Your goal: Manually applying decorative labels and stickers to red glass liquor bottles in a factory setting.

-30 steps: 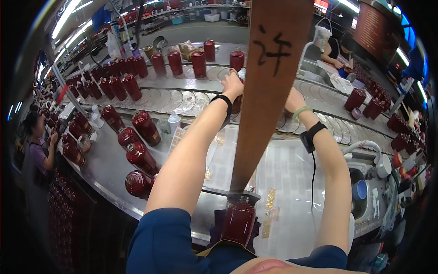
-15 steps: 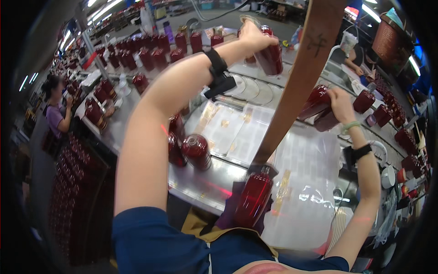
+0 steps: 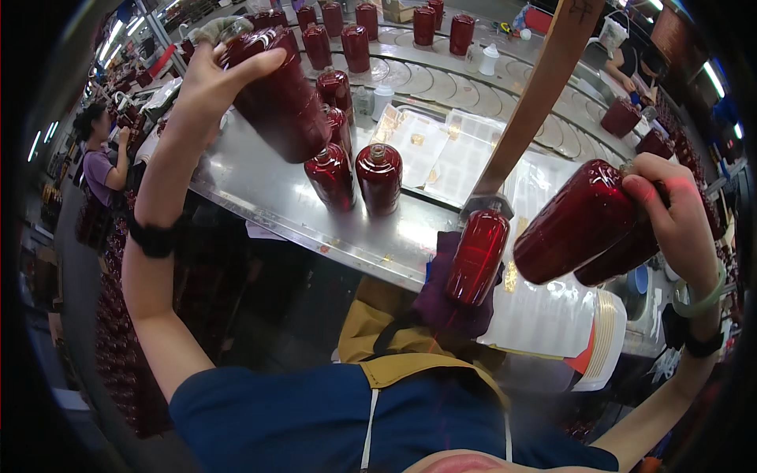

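Note:
My left hand (image 3: 211,83) is raised at the upper left, closed on a dark red glass bottle (image 3: 280,102) that tilts with its base toward the table. On the right, two more red bottles hang slanted from my closed right hand (image 3: 674,209): a nearer bottle (image 3: 579,221) and a partly covered bottle (image 3: 623,256) behind it. Their necks are mostly hidden by my fingers. Between my hands, another red bottle (image 3: 479,256) lies tilted on a purple cloth (image 3: 449,303), its neck at the lower end of a wooden bar (image 3: 524,118).
Several red bottles (image 3: 379,180) stand on the metal table (image 3: 276,201) below my left hand. White translucent trays (image 3: 465,142) lie behind the bar. Beyond runs a conveyor of round plates (image 3: 441,79) carrying bottles. A person in a purple shirt (image 3: 98,169) is at far left.
My left hand has swung left and nearer with its bottle, away from the conveyor. My right hand has come nearer and rightward, carrying its two bottles. The view has shifted.

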Action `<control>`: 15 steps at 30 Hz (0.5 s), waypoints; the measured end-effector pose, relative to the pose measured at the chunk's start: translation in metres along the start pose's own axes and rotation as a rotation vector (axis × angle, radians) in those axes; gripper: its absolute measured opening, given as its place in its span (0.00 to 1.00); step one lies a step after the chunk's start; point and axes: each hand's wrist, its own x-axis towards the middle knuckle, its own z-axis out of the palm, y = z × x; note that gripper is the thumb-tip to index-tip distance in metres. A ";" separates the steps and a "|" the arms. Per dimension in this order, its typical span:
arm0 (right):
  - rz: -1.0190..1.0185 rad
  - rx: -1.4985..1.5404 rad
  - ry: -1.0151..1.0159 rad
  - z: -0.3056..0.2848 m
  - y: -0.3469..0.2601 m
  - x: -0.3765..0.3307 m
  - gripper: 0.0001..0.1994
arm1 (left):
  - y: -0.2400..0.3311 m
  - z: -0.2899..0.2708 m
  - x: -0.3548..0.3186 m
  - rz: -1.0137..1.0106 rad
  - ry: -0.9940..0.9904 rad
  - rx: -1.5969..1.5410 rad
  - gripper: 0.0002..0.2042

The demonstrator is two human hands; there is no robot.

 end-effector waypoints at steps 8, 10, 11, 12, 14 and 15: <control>-0.504 0.350 -0.163 0.086 -0.098 0.038 0.08 | -0.108 -0.031 -0.070 -0.063 0.079 0.099 0.28; -0.471 0.379 -0.234 0.105 -0.116 0.043 0.11 | -0.141 -0.018 -0.064 -0.046 0.000 0.095 0.29; -0.458 0.405 -0.268 0.125 -0.121 0.050 0.12 | -0.158 -0.013 -0.068 0.015 0.034 0.134 0.26; -0.514 0.399 -0.232 0.152 -0.122 0.059 0.13 | -0.170 -0.011 -0.070 0.005 0.025 0.158 0.27; -0.510 0.390 -0.237 0.195 -0.133 0.075 0.13 | -0.194 -0.010 -0.074 -0.082 0.064 0.307 0.27; -0.567 0.357 -0.233 0.216 -0.134 0.083 0.12 | -0.201 -0.008 -0.075 -0.030 0.079 0.254 0.29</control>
